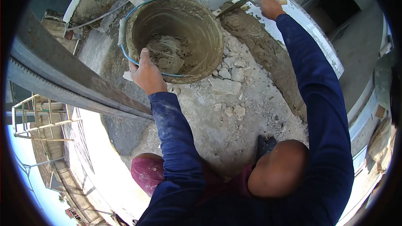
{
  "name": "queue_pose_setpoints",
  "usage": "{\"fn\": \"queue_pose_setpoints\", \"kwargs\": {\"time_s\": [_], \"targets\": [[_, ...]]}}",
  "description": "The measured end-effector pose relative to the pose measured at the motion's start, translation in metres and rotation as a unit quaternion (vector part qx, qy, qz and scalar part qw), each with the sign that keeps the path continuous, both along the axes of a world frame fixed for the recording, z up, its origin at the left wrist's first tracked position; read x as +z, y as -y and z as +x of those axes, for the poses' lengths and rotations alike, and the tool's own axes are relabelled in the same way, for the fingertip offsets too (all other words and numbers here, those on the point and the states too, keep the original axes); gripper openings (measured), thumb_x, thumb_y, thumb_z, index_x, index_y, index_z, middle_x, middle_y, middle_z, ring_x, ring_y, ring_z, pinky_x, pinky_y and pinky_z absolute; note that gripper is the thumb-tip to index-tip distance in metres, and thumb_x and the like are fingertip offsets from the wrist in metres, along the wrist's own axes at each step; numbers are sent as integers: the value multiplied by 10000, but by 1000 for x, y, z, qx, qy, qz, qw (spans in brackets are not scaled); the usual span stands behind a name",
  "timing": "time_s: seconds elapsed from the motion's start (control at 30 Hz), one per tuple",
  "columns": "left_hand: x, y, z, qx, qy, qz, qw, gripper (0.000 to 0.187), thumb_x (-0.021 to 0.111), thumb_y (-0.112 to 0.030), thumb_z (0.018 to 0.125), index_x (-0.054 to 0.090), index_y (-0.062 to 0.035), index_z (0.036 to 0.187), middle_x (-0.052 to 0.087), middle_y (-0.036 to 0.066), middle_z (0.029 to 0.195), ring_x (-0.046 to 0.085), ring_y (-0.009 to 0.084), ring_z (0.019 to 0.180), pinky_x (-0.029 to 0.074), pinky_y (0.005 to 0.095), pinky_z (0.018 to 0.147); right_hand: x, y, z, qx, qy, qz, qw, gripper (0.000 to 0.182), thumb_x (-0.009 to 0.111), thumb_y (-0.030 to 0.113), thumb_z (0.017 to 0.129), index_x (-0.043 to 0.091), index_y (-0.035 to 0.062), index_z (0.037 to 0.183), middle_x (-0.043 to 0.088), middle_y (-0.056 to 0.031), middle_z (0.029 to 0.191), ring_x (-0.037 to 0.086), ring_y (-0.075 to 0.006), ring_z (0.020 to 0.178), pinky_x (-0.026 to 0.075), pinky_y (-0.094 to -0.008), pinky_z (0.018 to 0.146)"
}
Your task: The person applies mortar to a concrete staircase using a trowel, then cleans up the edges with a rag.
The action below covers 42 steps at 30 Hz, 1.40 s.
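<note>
My left hand point(147, 74) grips the near rim of a mortar-caked bucket point(205, 29), its thumb over the inner edge. A blue wire handle point(124, 52) with a pale grip hangs along the bucket's left side. Wet grey mortar point(169, 52) lies in the bottom of the bucket. At the upper right my right hand point(270, 7) is closed around the wooden handle of a trowel point(235, 7). The trowel's blade points left, over the far end of a strip of wet mortar point(264, 48) beside a white panel point(299, 19).
Broken rubble point(228, 77) litters the concrete floor point(201, 121) right of the bucket. A grey metal beam point(79, 77) slants past on the left. Farther off at lower left stands a scaffold frame point(42, 117). A dark opening point(337, 2) shows at upper right.
</note>
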<state>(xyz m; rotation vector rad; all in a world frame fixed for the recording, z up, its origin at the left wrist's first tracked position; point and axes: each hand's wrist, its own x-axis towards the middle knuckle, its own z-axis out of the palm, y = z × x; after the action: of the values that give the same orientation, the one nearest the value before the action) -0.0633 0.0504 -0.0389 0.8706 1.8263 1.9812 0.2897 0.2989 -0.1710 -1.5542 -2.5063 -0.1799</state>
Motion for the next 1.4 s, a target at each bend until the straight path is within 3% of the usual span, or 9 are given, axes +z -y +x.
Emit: {"fn": "queue_pose_setpoints", "kwargs": {"time_s": [0.23, 0.47, 0.6, 0.63, 0.77, 0.93, 1.07, 1.2, 1.4], "targets": [[-6, 1, -6, 20, -29, -5, 999, 375, 607, -131, 885, 577, 66, 1202, 642, 132, 1115, 591, 215, 956, 442, 328, 870, 21, 40, 58, 12, -34, 12, 999, 147, 578, 71, 812, 638, 61, 946, 652, -139, 945, 606, -318, 949, 485, -483, 785], [-1, 3, -1, 42, -66, -18, 997, 300, 612, -123, 868, 643, 53, 1109, 628, 157, 1102, 587, 221, 925, 456, 315, 838, 68, 87, 25, -54, -148, -254, 954, 294, 622, 224, 858, 619, -63, 926, 647, -275, 902, 635, -390, 826, 478, -451, 735], [-2, 5, 2, 41, -108, -46, 992, 308, 610, -134, 869, 643, 38, 1123, 604, 162, 1140, 571, 215, 974, 444, 318, 873, 64, 96, 0, -77, -212, -332, 916, 357, 538, 249, 846, 576, -94, 756, 640, -252, 831, 641, -304, 740, 492, -425, 641], [-2, 5, 3, 37, -119, -47, 991, 315, 612, -134, 870, 639, 33, 1136, 599, 156, 1151, 567, 208, 985, 441, 317, 880, 47, 91, -7, -73, -184, -267, 943, 338, 504, 226, 816, 553, -95, 724, 614, -230, 751, 619, -279, 636, 473, -410, 538], [5, 4, 6, 20, -7, -5, 1000, 342, 612, -128, 875, 602, 37, 1175, 623, 120, 1120, 582, 193, 955, 445, 313, 865, 70, 68, -17, -81, -112, -390, 911, 317, 498, 219, 835, 578, -87, 816, 558, -174, 656, 567, -285, 481, 463, -408, 449], [-4, 3, -4, 11, -6, 25, 1000, 317, 604, -124, 877, 597, 50, 1142, 647, 119, 1051, 593, 191, 902, 459, 326, 823, 79, 132, -25, -210, -431, -510, 714, 256, 622, 192, 900, 575, -46, 983, 582, -120, 772, 611, -217, 597, 518, -323, 452], [-1, 3, 0, 13, -6, 16, 1000, 341, 601, -123, 879, 588, 57, 1170, 647, 122, 1065, 595, 189, 907, 460, 320, 825, 42, 171, -71, -233, -647, -458, 563, 222, 585, 216, 935, 569, 8, 1010, 568, -73, 801, 570, -180, 573, 498, -324, 465], [-2, 7, -1, 11, 2, -13, 1000, 386, 601, -119, 877, 563, 74, 1209, 642, 130, 1097, 600, 198, 914, 467, 321, 820, 16, 160, -128, -201, -785, -467, 354, 177, 564, 203, 940, 552, 45, 1017, 558, -64, 777, 557, -188, 560, 506, -352, 477], [0, 10, -2, 26, 0, -27, 999, 405, 605, -116, 871, 549, 91, 1215, 637, 148, 1107, 605, 208, 916, 476, 325, 804, 0, 111, -143, -216, -794, -461, 331, 188, 540, 160, 937, 469, 28, 1051, 545, -107, 798, 559, -240, 579, 503, -408, 480]]}}
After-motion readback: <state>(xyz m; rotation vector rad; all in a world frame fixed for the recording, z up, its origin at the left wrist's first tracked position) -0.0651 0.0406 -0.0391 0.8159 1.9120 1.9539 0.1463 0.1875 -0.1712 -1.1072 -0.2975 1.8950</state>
